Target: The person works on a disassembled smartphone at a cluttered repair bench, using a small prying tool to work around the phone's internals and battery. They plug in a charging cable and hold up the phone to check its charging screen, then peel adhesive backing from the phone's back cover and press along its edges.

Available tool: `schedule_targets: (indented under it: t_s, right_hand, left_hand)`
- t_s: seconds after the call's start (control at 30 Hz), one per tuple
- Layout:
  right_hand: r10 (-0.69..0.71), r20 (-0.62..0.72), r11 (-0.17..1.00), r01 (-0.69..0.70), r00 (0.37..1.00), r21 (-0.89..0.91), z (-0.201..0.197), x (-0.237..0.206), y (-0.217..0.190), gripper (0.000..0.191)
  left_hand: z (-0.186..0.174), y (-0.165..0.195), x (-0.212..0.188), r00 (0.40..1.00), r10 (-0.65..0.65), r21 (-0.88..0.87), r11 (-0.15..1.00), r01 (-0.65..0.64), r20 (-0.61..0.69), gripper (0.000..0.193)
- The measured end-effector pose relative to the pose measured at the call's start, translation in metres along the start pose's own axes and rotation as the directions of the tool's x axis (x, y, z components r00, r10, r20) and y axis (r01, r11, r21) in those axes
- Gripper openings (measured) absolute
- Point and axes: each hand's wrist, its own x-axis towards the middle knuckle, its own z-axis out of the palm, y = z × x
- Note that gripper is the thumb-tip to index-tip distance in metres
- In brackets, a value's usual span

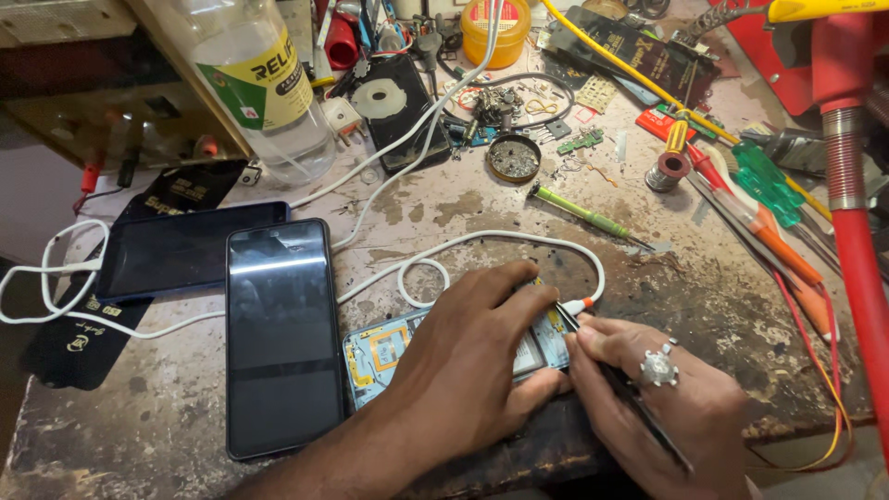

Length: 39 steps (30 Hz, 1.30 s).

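While the left hand [463,356] presses flat, fingers together, on the opened phone [389,350] at lower centre, the right hand [662,403] pinches a thin dark tool [639,407]. That bare board looks light and fragile; holding it by the frame edges seems safest.

The left hand [463,356] covers the middle of the opened pale-blue phone body [384,350], so only its two ends show. The tip of the thin dark tool [639,407] in the right hand [671,407] is hidden where the fingers meet the phone's edge. The clear plastic bottle with a green-and-yellow label [264,88] is cut off by the top edge, the red metal stand [857,222] by the right. The small parts in the round metal dish [513,158] are too tiny to tell, perhaps screws.
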Motion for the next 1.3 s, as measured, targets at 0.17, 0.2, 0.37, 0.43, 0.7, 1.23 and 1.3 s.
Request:
schedule_targets:
  t_s: [0.17,0.2,0.37,0.43,0.7,1.23,1.3]
  right_hand:
    - [0.083,-0.053,0.996,-0.085,0.995,-0.039,-0.001,0.001,-0.004,0.018]
    - [0.093,-0.061,0.993,-0.097,0.994,-0.062,-0.002,-0.001,-0.004,0.018]
    - [0.257,-0.053,0.963,-0.25,0.965,0.104,-0.006,-0.012,0.001,0.014]
    - [0.248,-0.049,0.964,-0.241,0.967,0.114,-0.006,-0.015,0.004,0.014]
    - [0.208,-0.022,0.972,-0.204,0.978,0.117,-0.006,-0.014,0.008,0.017]
    - [-0.014,-0.054,1.0,0.012,0.998,-0.029,0.001,-0.011,0.008,0.019]
    - [-0.096,-0.037,0.994,0.094,0.995,-0.05,0.0,-0.01,0.01,0.018]
  left_hand:
    - [0.001,0.0,-0.001,1.0,0.022,-0.011,1.0,-0.022,-0.002,0.077]
    - [0.001,-0.001,-0.001,1.0,0.02,-0.018,1.0,-0.021,-0.012,0.081]
    - [0.002,-0.002,0.0,1.0,0.013,-0.02,1.0,-0.014,-0.016,0.078]
    - [0.002,-0.002,0.0,1.0,0.017,-0.009,1.0,-0.018,-0.016,0.073]
    - [0.0,-0.002,-0.001,1.0,0.016,-0.03,0.999,-0.016,0.004,0.06]
    - [-0.001,-0.001,0.001,1.0,-0.008,-0.042,0.999,0.009,0.02,0.057]
    - [-0.002,-0.001,0.002,1.0,-0.017,-0.04,0.999,0.018,0.024,0.058]
